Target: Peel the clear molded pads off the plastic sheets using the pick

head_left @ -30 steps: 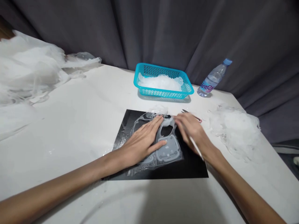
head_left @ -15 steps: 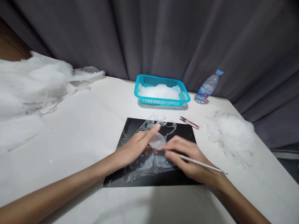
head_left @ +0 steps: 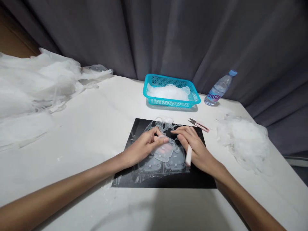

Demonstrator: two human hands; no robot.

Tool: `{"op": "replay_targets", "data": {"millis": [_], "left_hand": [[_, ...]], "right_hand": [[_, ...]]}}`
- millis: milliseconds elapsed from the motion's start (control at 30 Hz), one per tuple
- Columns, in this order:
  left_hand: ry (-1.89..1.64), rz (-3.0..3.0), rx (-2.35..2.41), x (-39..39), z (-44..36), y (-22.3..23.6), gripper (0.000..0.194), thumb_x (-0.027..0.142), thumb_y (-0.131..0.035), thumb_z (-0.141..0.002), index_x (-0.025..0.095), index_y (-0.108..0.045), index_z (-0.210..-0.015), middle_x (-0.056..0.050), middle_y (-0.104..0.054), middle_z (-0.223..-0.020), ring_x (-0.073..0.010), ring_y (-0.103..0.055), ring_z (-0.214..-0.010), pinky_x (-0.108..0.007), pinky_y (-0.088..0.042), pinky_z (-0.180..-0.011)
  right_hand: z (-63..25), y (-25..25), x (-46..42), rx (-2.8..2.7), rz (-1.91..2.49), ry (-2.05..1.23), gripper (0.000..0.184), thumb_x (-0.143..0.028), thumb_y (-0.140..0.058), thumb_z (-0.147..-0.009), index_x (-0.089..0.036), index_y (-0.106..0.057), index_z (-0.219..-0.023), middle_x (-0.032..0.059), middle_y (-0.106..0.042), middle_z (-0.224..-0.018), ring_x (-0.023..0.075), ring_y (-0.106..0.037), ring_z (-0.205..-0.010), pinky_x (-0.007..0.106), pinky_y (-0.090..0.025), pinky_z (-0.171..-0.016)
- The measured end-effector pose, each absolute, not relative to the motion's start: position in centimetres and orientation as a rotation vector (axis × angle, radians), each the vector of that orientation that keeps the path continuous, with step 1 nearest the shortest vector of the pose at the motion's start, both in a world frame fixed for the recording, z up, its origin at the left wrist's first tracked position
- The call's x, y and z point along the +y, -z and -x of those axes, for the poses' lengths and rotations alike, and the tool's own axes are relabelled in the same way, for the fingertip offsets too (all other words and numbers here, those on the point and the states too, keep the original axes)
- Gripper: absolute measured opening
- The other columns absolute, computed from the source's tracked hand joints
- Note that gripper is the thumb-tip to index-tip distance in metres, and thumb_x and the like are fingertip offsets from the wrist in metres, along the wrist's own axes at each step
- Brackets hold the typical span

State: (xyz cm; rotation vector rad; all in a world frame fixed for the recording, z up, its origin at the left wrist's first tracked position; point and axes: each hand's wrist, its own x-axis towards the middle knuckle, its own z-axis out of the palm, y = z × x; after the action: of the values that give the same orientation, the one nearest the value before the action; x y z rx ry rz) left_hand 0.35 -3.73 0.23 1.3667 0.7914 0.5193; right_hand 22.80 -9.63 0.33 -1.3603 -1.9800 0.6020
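Through the head camera I find the clear moulded piece [head_left: 166,152] in the grip of the left hand [head_left: 145,142], thumb on top and fingers beneath, their pink showing through it; I take that as a way to steady it by one edge while its face stays in sight. Just past the fingertips of the right hand [head_left: 194,142] there is a gap before the piece, and those fingers are closed round a white tool [head_left: 189,156], whose near end juts out below the palm; its other end I cannot make out. Under the left fingers and toward me lies a clear film sheet [head_left: 150,165] with similar moulded shapes, and loose clear strands [head_left: 166,122] lie just beyond both sets of fingertips. All this sits on a black mat [head_left: 166,183], probably there because see-through edges read better against dark. Beyond the right fingers, within easy reach, rest pink-handled snips [head_left: 199,125]; farther right is a clear, crumpled heap [head_left: 243,138]. Straight ahead of the fingers stands a blue basket [head_left: 172,103] holding whitish pieces [head_left: 168,92], with a water bottle [head_left: 219,89] to its right. Well left of the left fingers, a larger filmy pile [head_left: 36,85] covers part of the white table [head_left: 79,128]; a grey curtain [head_left: 163,35] hangs behind.
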Motion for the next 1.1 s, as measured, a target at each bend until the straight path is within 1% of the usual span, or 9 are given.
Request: {"op": "replay_targets", "data": {"millis": [200, 300, 433, 500, 633, 767, 867, 967, 1100], "left_hand": [[-0.587, -1.627, 0.808, -4.1, 0.0, 0.8, 0.034, 0.049, -0.066, -0.099, 0.02, -0.05, -0.088, 0.007, -0.056, -0.066, -0.0095, -0.051, -0.058, -0.02, -0.035, -0.053], [-0.614, -1.876, 0.832, -5.1, 0.3, 0.6, 0.029, 0.045, -0.056, -0.105, 0.021, -0.052, -0.088, 0.004, -0.059, -0.07, -0.0117, -0.055, -0.06, -0.023, -0.042, -0.056], [-0.686, -2.367, 0.57, -7.0, 0.8, 0.8, 0.03, 0.03, -0.033, -0.111, 0.02, -0.059, -0.1, -0.008, -0.071, -0.088, -0.0201, -0.069, -0.081, -0.033, -0.056, -0.075], [-0.728, -2.441, 0.528, -7.4, 1.0, 1.0, 0.032, 0.029, -0.03, -0.112, 0.021, -0.059, -0.099, -0.008, -0.072, -0.088, -0.0207, -0.071, -0.081, -0.034, -0.057, -0.078], [-0.738, -2.102, 0.873, -6.5, 0.9, 0.7, 0.024, 0.04, -0.041, -0.111, 0.023, -0.051, -0.096, 0.0, -0.07, -0.077, -0.0158, -0.066, -0.063, -0.028, -0.053, -0.065], [-0.701, -1.602, 0.871, -4.9, 0.7, 0.1, 0.025, 0.049, -0.052, -0.106, 0.025, -0.048, -0.102, -0.001, -0.078, -0.087, -0.0197, -0.075, -0.08, -0.029, -0.054, -0.072], [-0.657, -1.488, 0.825, -4.4, 0.7, 0.1, 0.028, 0.051, -0.055, -0.105, 0.025, -0.047, -0.103, -0.001, -0.079, -0.088, -0.0179, -0.073, -0.077, -0.025, -0.048, -0.064], [-0.657, -1.455, 0.83, -4.3, 0.7, 0.2, 0.029, 0.051, -0.057, -0.104, 0.023, -0.048, -0.101, 0.001, -0.076, -0.082, -0.0127, -0.064, -0.064, -0.021, -0.039, -0.056], [-0.663, -1.322, 0.789, -4.2, 0.4, 0.0, 0.034, 0.05, -0.069, -0.097, 0.022, -0.049, -0.101, 0.002, -0.074, -0.079, -0.0136, -0.066, -0.067, -0.022, -0.044, -0.061]], "right_hand": [[-20.7, -1.6, -7.6, -1.817, 1.358, -0.908, 0.021, -0.04, -0.07, -0.097, -0.022, -0.078, -0.09, 0.0026, -0.075, -0.086, 0.0211, -0.061, -0.088, 0.034, -0.047, -0.083], [-20.6, -1.5, -6.8, -1.797, 1.361, -0.971, 0.023, -0.037, -0.067, -0.097, -0.019, -0.073, -0.085, 0.002, -0.073, -0.081, 0.0187, -0.062, -0.078, 0.031, -0.046, -0.075], [-20.9, 0.0, -5.3, -1.832, 1.668, -0.458, 0.018, -0.023, -0.052, -0.099, -0.019, -0.062, -0.084, 0.0086, -0.071, -0.09, 0.0243, -0.061, -0.087, 0.036, -0.044, -0.081], [-21.3, 0.6, -4.4, -1.892, 1.719, -0.306, 0.016, -0.015, -0.05, -0.095, -0.02, -0.058, -0.082, 0.0113, -0.07, -0.093, 0.027, -0.06, -0.093, 0.038, -0.043, -0.085], [-22.6, 0.0, -3.9, -1.94, 1.669, -0.405, 0.015, -0.021, -0.05, -0.099, -0.021, -0.058, -0.086, 0.0074, -0.071, -0.093, 0.024, -0.063, -0.091, 0.035, -0.045, -0.083], [-23.5, -1.3, -5.4, -1.823, 1.575, -0.627, 0.025, -0.043, -0.051, -0.106, -0.022, -0.063, -0.103, 0.0039, -0.073, -0.101, 0.0209, -0.065, -0.095, 0.033, -0.046, -0.085], [-23.0, -1.5, -6.9, -1.839, 1.51, -0.765, 0.028, -0.044, -0.054, -0.105, -0.022, -0.069, -0.097, 0.0039, -0.074, -0.098, 0.0219, -0.063, -0.098, 0.035, -0.045, -0.088], [-22.1, -1.1, -7.9, -1.817, 1.469, -0.884, 0.025, -0.042, -0.062, -0.101, -0.022, -0.074, -0.094, 0.003, -0.071, -0.088, 0.0212, -0.06, -0.089, 0.034, -0.046, -0.082], [-21.8, -1.2, -8.2, -1.712, 1.413, -1.013, 0.027, -0.045, -0.066, -0.098, -0.021, -0.079, -0.096, 0.0021, -0.068, -0.079, 0.0189, -0.056, -0.077, 0.032, -0.045, -0.072]]}}
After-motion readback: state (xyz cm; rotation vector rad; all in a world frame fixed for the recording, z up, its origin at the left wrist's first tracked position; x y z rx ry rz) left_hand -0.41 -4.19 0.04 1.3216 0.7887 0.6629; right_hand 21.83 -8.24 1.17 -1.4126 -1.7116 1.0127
